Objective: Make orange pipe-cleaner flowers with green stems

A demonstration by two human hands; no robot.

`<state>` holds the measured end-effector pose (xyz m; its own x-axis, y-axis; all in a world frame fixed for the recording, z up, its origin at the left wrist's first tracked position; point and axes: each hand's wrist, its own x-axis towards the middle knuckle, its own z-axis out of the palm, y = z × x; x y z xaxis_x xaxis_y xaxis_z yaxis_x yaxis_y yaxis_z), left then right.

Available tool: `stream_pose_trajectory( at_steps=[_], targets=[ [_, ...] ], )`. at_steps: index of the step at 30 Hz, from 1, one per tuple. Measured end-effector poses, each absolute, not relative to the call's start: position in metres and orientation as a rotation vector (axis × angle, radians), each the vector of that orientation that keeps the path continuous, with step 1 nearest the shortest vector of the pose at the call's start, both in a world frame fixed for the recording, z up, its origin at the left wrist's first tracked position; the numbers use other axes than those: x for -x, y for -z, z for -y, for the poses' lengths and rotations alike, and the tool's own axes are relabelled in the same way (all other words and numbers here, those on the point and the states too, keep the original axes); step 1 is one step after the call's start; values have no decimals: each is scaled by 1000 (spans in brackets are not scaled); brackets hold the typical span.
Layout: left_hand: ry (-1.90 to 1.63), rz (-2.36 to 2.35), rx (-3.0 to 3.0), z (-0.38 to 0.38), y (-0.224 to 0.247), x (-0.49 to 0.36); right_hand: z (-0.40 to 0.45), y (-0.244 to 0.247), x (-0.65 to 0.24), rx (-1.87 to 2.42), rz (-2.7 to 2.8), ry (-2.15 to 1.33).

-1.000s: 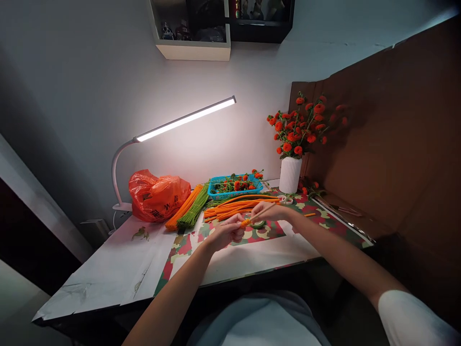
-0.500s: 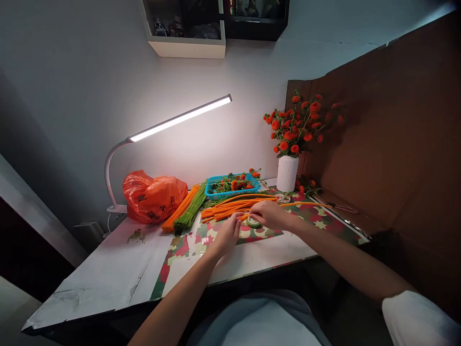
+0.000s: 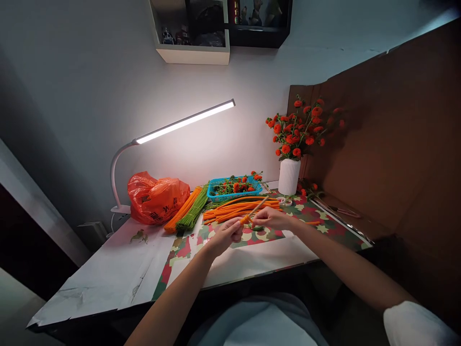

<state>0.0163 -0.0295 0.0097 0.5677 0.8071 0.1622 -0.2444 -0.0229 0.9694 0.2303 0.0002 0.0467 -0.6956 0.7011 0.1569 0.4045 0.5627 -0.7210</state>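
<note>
My left hand (image 3: pixel 227 234) is closed, fingers pinching a thin pale stick (image 3: pixel 260 205) with orange fuzzy pipe cleaner (image 3: pixel 245 219) wound about its lower end. The stick tilts up to the right. Close beside it, my right hand (image 3: pixel 271 218) is closed, its fingertips pinched at the orange pipe cleaner; a length of orange shows beyond the right wrist. Partly hidden under the right hand lies a roll of green tape (image 3: pixel 258 228). Just behind both hands is a loose pile of orange pipe cleaners (image 3: pixel 226 211).
Orange (image 3: pixel 184 209) and green pipe cleaner bundles (image 3: pixel 194 211) lie beside a red plastic bag (image 3: pixel 156 199). Behind are a blue basket (image 3: pixel 219 196) of flowers, a white vase (image 3: pixel 289 177) with red-orange flowers and a lit lamp (image 3: pixel 187 120). Scissors (image 3: pixel 345 212) lie at right.
The pale stick now rises clearly between my hands. The long orange pipe cleaner that stretched right from my right hand now shows lower, mostly behind the forearm. The view has shifted slightly.
</note>
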Motion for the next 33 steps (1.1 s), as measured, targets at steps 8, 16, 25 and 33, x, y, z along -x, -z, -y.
stream_pose_trajectory(
  at_steps=[8, 16, 25, 33],
  targets=[
    [-622, -705, -1717, 32, -10, -5, -14, -73, -230, 938, 2585, -732],
    [-1095, -761, -1463, 21, -9, -9, 21, -51, -208, 732, 2279, -165],
    [-790, -594, -1517, 29, -15, -3, -32, -69, -230, 753, 2285, -1179],
    [-737, -808, -1770, 32, -17, -3, -38, -78, -230, 818, 2504, -1094]
  ],
)
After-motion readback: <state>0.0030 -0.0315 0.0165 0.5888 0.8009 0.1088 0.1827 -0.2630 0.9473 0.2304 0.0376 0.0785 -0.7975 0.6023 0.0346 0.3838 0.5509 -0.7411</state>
